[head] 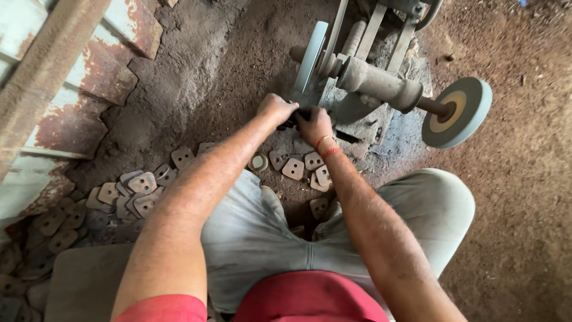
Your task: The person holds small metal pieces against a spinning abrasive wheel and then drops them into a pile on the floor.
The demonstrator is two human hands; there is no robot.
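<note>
Nearest the camera, below the grinder: red shirt hem, grey trousers [262, 238], legs spread on the dirt floor [512, 197].

Left of the grinder, well apart from it: loose heap of flat, rust-brown, rounded-square metal plates with punched holes [128, 194]. A smaller scatter of the same plates [304, 166] lies just below the grinder base, between the knees.

Both forearms reach forward to the grey belt-driven bench grinder [369, 83]. Left hand [275, 108] is curled into a fist; right hand [314, 124], red thread band at the wrist, is likewise closed. Both pinch a small dark workpiece [293, 119] between them, held at the base of the thin grey left-hand grinding wheel [311, 56]. Workpiece is mostly hidden by fingers; contact with the wheel cannot be confirmed.

Far right of the grinder shaft: thick round grey wheel with tan centre [457, 112], unused.

Judgement: step in hand is dressing one plate's edge. Next move calls for firm two-handed pressure, fingertips clear of the wheel.
</note>
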